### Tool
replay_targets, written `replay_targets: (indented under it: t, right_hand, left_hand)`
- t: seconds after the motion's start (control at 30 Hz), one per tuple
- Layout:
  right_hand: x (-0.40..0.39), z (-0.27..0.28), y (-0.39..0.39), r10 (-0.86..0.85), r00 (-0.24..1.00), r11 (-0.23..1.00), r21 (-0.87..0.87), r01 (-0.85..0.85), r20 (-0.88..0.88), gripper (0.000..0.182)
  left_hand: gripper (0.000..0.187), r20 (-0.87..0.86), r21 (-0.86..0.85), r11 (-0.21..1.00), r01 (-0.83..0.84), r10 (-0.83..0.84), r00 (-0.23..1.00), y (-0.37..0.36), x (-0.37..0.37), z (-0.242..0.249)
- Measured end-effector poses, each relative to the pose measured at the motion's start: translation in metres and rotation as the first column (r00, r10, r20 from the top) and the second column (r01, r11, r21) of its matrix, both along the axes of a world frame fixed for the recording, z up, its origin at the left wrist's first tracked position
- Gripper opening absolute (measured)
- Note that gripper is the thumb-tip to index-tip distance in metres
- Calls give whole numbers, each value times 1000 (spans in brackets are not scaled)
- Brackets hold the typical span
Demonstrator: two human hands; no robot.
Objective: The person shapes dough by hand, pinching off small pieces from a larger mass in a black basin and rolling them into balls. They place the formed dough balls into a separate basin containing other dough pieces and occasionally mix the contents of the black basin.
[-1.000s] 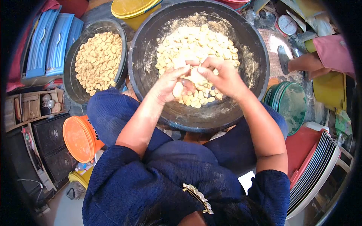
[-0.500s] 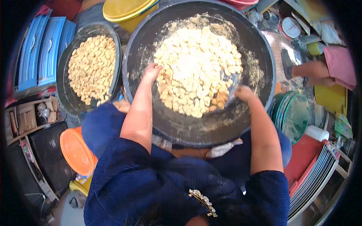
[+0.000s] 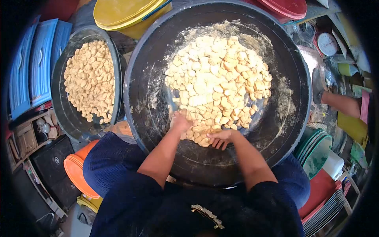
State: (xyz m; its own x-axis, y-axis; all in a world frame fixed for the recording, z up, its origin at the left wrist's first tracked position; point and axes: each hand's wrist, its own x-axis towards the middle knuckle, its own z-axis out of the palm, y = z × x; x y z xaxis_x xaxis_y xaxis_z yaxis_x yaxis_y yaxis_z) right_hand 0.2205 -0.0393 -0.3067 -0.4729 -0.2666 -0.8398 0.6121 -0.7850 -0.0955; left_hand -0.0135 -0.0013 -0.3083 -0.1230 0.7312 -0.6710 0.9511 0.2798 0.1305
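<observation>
A big round black tub (image 3: 201,164) sits in front of me, with light powder smeared on its inner wall. Inside lies a heap of small pale beige lumps (image 3: 215,85), dough-like in look. At the heap's near left edge, my left hand (image 3: 181,121) is sunk among the lumps, its fingers mostly hidden and blurred. My right hand (image 3: 222,138) touches the near edge of the heap, palm turned inward, thumb and fingers apart. The two hands are close together.
To the left stands a smaller dark basin (image 3: 58,85) of similar lumps. Around the tub are a yellow bucket (image 3: 130,15), a red bucket (image 3: 282,8), green lids (image 3: 319,152) and an orange tub (image 3: 81,170). Another person's leg (image 3: 341,104) shows at right.
Both hands have come from the heap's sides to its near edge, closer together. The lumps are heaped differently. My view has shifted, and the tub appears larger.
</observation>
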Motion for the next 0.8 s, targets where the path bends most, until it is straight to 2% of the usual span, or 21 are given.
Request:
replay_targets:
  t: [0.03,0.07,0.1,0.13,0.17,0.2,0.23,0.27,0.33,0.37,0.43,0.47,0.5,0.53,0.57,0.6,0.63,0.67,0.7,0.73,0.8]
  right_hand:
    - [0,11,14,150,981,989,21,-149,-120,95]
    - [7,30,30,128,992,989,81,-127,-12,91]
    - [20,42,43,103,990,983,142,-116,91,87]
    - [42,33,48,100,978,963,230,-141,184,84]
    - [61,47,58,88,932,941,279,-194,352,80]
    - [80,47,62,37,827,929,286,-235,561,75]
    - [115,35,61,5,770,840,415,-350,638,75]
    - [142,19,52,-38,710,720,512,-468,703,76]
    - [151,7,21,-663,508,335,824,-457,550,69]
    - [145,0,17,-795,527,171,944,-282,301,69]
    - [125,-32,3,-706,521,224,849,-478,480,72]
    - [92,-43,0,-675,464,250,769,-588,574,70]
    - [51,-49,-4,-777,316,309,767,-562,545,65]
    - [-1,-51,-13,-848,152,368,771,-520,507,60]
    - [-55,-28,-13,-797,153,471,760,-448,584,53]
    - [-107,-31,-13,-632,104,631,589,-505,768,53]
    - [-137,-18,-16,-659,410,637,758,-141,630,61]
    - [-168,23,-16,-456,636,587,747,-312,623,69]
    - [-170,52,-14,-135,890,514,799,-312,435,73]
    - [-170,48,-25,-36,992,319,942,-107,124,60]
    - [-150,54,-13,-125,974,405,887,222,-187,43]
  left_hand:
    - [66,93,-274,942,195,-176,980,19,-2,17]
    - [65,229,-500,778,381,-306,924,39,-4,32]
    - [58,191,-423,811,404,-356,915,57,-6,40]
    - [54,147,-414,848,333,-298,943,86,-6,62]
    - [50,141,-363,902,234,-195,971,104,-17,42]
    - [47,159,-203,974,102,-70,985,125,-16,65]
    - [47,170,98,993,69,-84,982,132,-18,63]
    - [54,92,407,901,151,-205,974,130,-22,32]
    - [64,-6,419,830,369,-403,915,121,-28,-1]
    - [64,-5,419,825,378,-414,910,107,-27,-9]
    - [70,-17,234,912,337,-342,939,56,-23,-19]
    - [73,190,166,982,89,-121,974,28,-18,-27]
    - [70,39,13,1000,25,-25,999,11,-2,-1]
    - [70,31,15,1000,28,-28,999,14,-5,8]
    - [69,63,-182,975,128,-118,991,19,-8,14]
    - [67,114,-367,902,227,-199,973,28,-12,22]
    - [63,91,-441,871,215,-195,977,52,-13,45]
    - [59,71,-508,837,203,-194,978,79,-16,60]
    - [59,86,-269,952,145,-126,988,92,-25,47]
    - [59,121,-18,998,59,-56,991,97,-36,28]
    - [55,253,499,866,31,-180,950,95,-46,-11]
